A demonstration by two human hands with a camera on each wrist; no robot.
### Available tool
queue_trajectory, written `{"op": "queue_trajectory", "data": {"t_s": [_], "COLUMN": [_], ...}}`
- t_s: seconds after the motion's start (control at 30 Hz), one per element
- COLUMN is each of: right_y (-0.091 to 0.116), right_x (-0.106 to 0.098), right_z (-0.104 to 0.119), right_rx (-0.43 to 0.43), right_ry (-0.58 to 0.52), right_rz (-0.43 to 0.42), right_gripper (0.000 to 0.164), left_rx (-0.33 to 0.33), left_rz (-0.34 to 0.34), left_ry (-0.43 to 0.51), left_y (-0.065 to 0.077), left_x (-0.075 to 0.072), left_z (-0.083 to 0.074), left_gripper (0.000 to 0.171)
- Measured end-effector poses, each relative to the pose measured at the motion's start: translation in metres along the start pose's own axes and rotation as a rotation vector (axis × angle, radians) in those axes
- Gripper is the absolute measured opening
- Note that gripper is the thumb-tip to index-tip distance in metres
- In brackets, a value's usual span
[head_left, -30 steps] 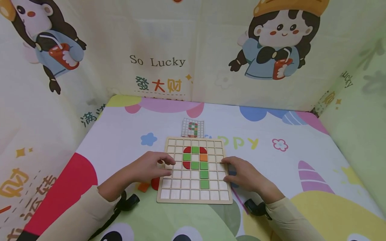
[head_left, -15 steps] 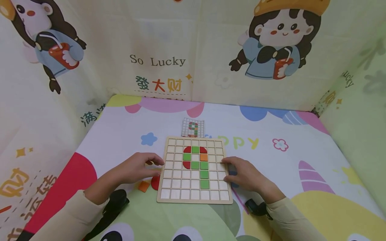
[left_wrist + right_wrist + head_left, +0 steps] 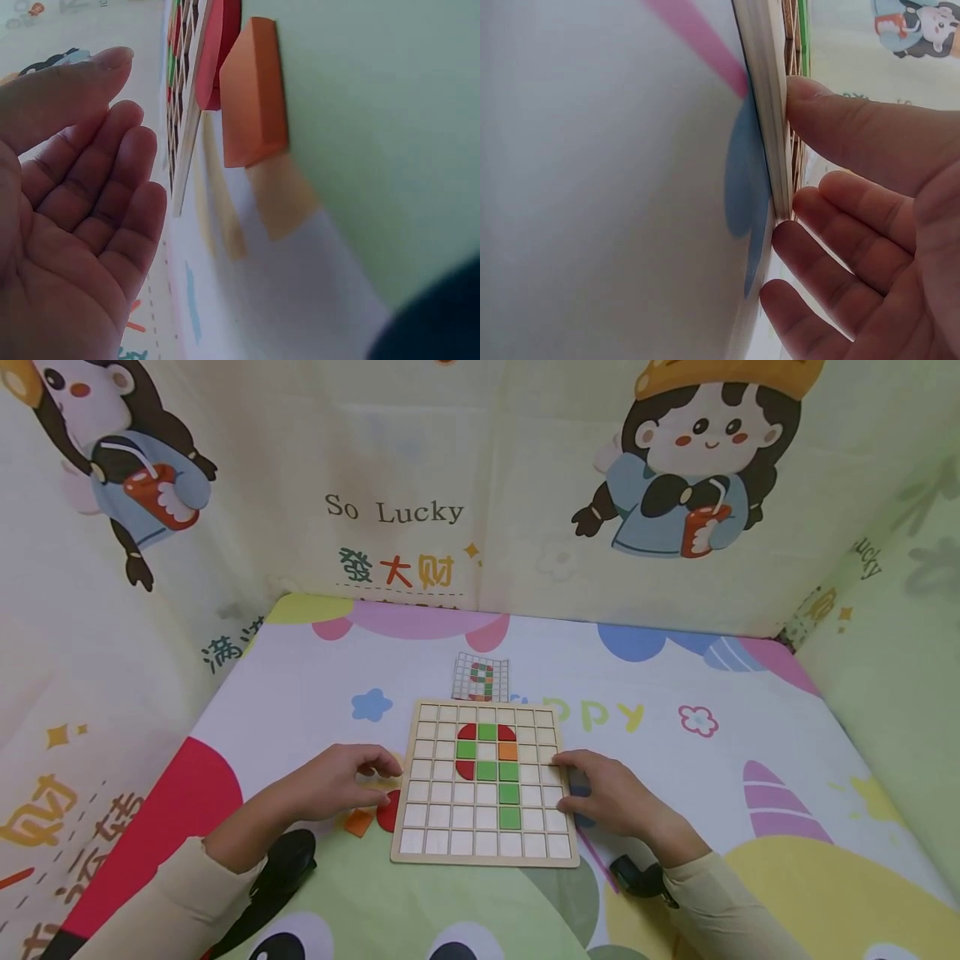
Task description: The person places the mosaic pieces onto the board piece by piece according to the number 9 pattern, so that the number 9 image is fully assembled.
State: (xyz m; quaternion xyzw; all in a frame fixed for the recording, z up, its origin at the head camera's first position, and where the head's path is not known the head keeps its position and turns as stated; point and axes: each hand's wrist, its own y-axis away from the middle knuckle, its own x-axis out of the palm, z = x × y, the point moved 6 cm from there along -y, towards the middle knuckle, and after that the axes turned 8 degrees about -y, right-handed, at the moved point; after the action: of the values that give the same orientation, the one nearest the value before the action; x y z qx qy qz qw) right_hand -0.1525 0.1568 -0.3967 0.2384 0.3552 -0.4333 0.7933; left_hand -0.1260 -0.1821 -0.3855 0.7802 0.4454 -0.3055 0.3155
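Observation:
A square wooden grid board (image 3: 450, 818) lies flat on the table. Red, green and orange pieces fill some cells, forming a figure like a 9. My left hand (image 3: 330, 781) hovers just off the board's left edge with fingers loosely bent; in the left wrist view nothing lies in its palm (image 3: 67, 262). Below that hand are a red piece (image 3: 387, 812), partly under the board's edge as seen from above, and an orange piece (image 3: 358, 823). At the right edge, my right hand (image 3: 611, 793) touches the rim; the right wrist view shows its thumb (image 3: 840, 124) against the board's side.
Beyond the board lies a small printed card (image 3: 481, 677) bearing a similar coloured figure on a grid. Black wrist-worn cameras (image 3: 636, 875) sit under both forearms. A patterned cloth covers the table (image 3: 525, 652), and printed curtains (image 3: 517, 485) enclose it at the back and sides.
My left hand has drawn back leftward from over the board to beside its left edge, and the orange piece shows more fully. The right hand stays where it was.

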Motion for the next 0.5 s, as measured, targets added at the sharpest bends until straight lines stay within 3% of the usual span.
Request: {"op": "queue_trajectory", "data": {"t_s": [0.5], "right_y": [-0.0004], "right_x": [0.001], "right_z": [-0.0016], "right_rx": [0.013], "right_ry": [-0.003], "right_rz": [-0.001], "right_gripper": [0.056], "left_rx": [-0.033], "left_rz": [0.045], "left_ry": [-0.007], "left_y": [-0.0056], "left_x": [0.0103], "left_z": [0.0079], "left_gripper": [0.028]}}
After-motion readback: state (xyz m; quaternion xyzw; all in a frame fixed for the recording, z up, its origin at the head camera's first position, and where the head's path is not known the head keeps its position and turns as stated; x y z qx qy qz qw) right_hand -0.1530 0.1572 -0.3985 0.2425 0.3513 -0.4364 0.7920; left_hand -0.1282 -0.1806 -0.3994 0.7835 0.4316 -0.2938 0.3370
